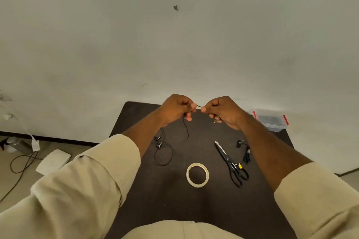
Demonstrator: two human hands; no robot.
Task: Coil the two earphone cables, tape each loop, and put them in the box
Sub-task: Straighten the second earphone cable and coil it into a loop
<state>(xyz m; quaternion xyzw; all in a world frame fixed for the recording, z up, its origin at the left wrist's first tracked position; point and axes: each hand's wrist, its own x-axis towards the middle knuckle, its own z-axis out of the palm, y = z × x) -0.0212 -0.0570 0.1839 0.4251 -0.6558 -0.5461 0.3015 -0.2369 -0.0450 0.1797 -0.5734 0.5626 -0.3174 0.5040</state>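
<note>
Overhead, both hands' curled fingers (193, 105) pinch the thin black earphone cable (186, 128), its earbuds trailing on the table (194, 209).

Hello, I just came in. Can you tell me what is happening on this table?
A person is handling an earphone cable. The left hand and the right hand both pinch one end of it above the dark table, and the rest hangs down to a loose loop by the earbuds. A second earphone lies bundled at the right. The tape roll and scissors lie untouched. The clear box with red clips stands at the far right corner.
</note>
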